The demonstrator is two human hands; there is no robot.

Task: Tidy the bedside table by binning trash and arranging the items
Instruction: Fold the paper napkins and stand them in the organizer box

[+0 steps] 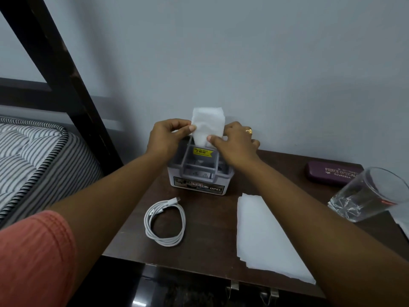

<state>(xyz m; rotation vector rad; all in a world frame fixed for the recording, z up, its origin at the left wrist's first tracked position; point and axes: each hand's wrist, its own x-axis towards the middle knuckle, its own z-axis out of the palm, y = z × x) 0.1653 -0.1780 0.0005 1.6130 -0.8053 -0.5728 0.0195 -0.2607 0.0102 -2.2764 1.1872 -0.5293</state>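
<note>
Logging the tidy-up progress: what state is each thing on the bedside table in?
tissue: pinched by left hand and right hand, lower end in the organiser.
organiser: upright, front slots look empty.
cable: coiled, lying loose.
paper sheet: flat on the table.
glasses case: shut.
glass: looks empty.

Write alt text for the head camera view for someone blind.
The left hand and right hand pinch a folded white tissue standing in a grey organiser box on a brown bedside table. A coiled white cable and a flat tissue lie in front; a purple glasses case and a glass sit at right.
</note>
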